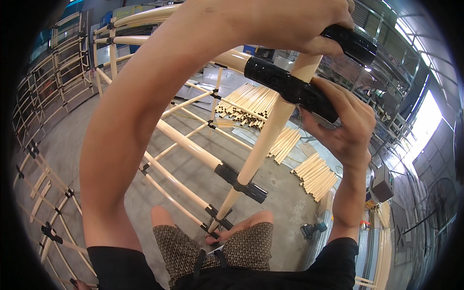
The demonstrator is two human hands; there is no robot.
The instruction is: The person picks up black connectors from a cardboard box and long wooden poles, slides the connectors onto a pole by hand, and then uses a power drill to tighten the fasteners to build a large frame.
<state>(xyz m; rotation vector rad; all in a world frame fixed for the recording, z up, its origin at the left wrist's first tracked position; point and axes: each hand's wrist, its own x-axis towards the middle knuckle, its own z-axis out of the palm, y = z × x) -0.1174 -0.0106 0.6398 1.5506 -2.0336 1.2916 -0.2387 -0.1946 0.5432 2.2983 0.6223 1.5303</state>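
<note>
A cream-coloured upright pipe (268,135) stands in front of me, part of a pipe frame with black joints. My left arm reaches across the top, and my left hand (333,17) is closed at the upper black pipe joint (355,44); the top edge of the view cuts off part of the hand. Just below, my right hand (350,121) has its fingers wrapped round the end of another black pipe joint (290,86), which crosses the upright. Further down, a third black joint (240,182) links the upright to a level cream pipe (191,147).
Cream pipes lie in stacks (246,104) on the floor beyond the frame, with smaller piles (314,176) to their right. A cordless power tool (313,229) rests at the lower right. More pipe frames (58,63) stand at the left. A fan (441,203) is at the far right.
</note>
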